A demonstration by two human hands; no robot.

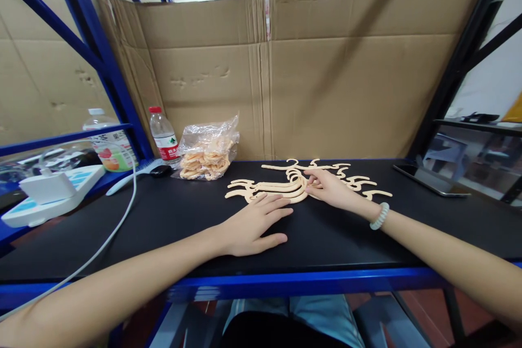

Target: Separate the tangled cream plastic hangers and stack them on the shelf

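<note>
Several beige hangers [281,187] with curved arms and hooks lie in a loose cluster on the black tabletop. My left hand [256,225] rests palm down at their near side, fingers stretched and spread, its fingertips by the lowest hanger. At the middle of the cluster, my right hand [328,188] has its thumb and fingers drawn together at the end of a hanger, partly covering it. Behind that hand lies another beige hanger piece [277,167] with hooks. More arms [377,193] stick out to its right.
A clear plastic bag [210,147] of beige pieces stands back left, by a red-capped bottle [163,136] and a brush [136,174]. A power strip [57,196] with a white cable [122,217] sits left. A dark phone or tablet [430,180] lies right. Cardboard [359,76] closes the back.
</note>
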